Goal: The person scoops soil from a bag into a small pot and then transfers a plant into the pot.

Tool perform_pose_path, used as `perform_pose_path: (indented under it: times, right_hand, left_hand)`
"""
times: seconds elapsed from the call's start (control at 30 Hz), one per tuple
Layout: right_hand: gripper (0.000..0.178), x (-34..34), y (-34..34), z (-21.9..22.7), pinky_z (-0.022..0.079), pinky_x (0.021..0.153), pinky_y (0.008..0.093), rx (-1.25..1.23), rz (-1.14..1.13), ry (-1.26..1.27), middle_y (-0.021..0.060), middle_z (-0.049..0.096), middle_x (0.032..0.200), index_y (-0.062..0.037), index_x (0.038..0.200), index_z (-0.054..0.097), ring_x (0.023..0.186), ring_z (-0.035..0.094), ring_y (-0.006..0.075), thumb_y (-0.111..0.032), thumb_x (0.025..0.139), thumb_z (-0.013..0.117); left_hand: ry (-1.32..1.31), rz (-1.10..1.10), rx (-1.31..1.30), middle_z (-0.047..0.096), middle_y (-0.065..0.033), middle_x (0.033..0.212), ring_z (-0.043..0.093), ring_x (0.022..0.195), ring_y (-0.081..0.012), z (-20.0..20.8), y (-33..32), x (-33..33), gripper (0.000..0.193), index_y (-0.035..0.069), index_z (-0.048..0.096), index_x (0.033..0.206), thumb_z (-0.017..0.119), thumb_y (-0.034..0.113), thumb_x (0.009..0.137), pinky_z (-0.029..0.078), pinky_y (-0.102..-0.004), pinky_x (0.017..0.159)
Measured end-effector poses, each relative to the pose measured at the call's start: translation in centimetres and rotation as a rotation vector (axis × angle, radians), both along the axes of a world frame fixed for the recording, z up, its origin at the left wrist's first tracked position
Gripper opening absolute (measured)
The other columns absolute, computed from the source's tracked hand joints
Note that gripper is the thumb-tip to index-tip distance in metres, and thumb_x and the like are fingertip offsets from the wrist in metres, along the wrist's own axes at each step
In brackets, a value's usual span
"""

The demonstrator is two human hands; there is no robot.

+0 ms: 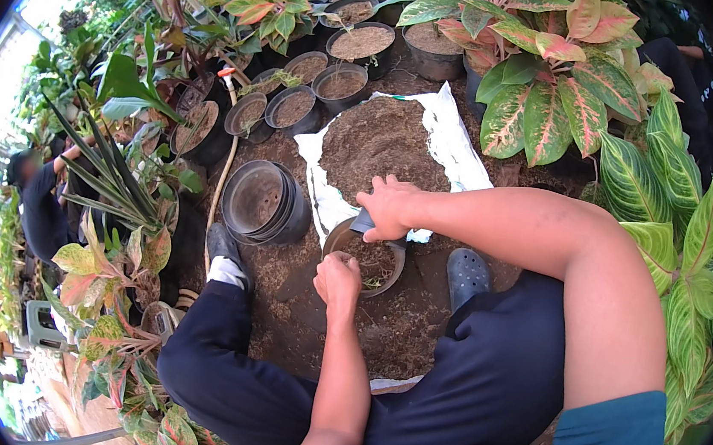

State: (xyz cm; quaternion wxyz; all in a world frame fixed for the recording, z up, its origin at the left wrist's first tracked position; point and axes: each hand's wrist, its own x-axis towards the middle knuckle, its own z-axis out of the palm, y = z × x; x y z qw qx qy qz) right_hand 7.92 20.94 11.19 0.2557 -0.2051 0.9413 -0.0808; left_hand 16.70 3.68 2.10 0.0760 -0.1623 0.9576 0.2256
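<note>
A round pot (394,284) with dark soil and some greenish plant bits inside stands on the ground between my feet. My left hand (339,281) is closed at its near left rim, thumb on top. Over the pot's far edge, my right hand (392,210) grips a dark grey, smooth-sided piece (363,221), whose full shape is hidden by the fingers. Just beyond lies an opened white sack (459,142) with brown soil mix (377,143) heaped on it. To the left of the pot sits a stack of black plastic pots (293,216).
Several soil-filled black pots (293,108) stand in rows behind the sack. Leafy potted plants (549,95) crowd both sides. A pale pole with an orange end (224,150) lies at left. Another person (39,201) is at far left; dark clothing (687,91) shows at upper right.
</note>
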Motion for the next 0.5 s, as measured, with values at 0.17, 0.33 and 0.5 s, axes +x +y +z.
perform_pose_path:
  times: [0.17,0.33,0.5]
  right_hand:
    - [0.084,-0.4,-0.7,-0.4,0.044,0.114,0.0525,0.084,0.031,-0.023,0.0247,0.045,0.152,-0.0127,0.154,0.045,0.142,0.043,0.0447,-0.057,0.089,0.074]
    - [0.078,-0.3,-0.7,-0.8,0.044,0.115,0.0521,0.087,0.047,-0.019,0.0255,0.046,0.152,-0.0111,0.151,0.049,0.142,0.045,0.0452,-0.054,0.091,0.071]
    - [0.069,0.1,-0.1,-0.3,0.044,0.114,0.0522,-0.036,-0.131,0.021,0.0272,0.047,0.15,-0.0067,0.147,0.052,0.138,0.049,0.0474,-0.049,0.094,0.066]
  left_hand:
    - [0.15,0.009,-0.059,0.077,-0.0145,0.103,0.072,0.103,-0.0329,-0.7,0.3,0.4,0.02,0.011,0.08,0.103,0.079,0.019,0.084,0.047,-0.049,0.092]
    - [0.33,-0.013,-0.036,0.064,-0.007,0.12,0.057,0.119,-0.0303,-2.7,1.6,1.7,0.029,0.013,0.075,0.109,0.079,0.009,0.08,0.04,-0.0495,0.098]
    - [0.436,-0.11,0.032,0.062,-0.0082,0.121,0.055,0.122,-0.0311,-2.0,1.4,0.8,0.032,0.011,0.074,0.109,0.079,0.005,0.078,0.04,-0.0506,0.103]
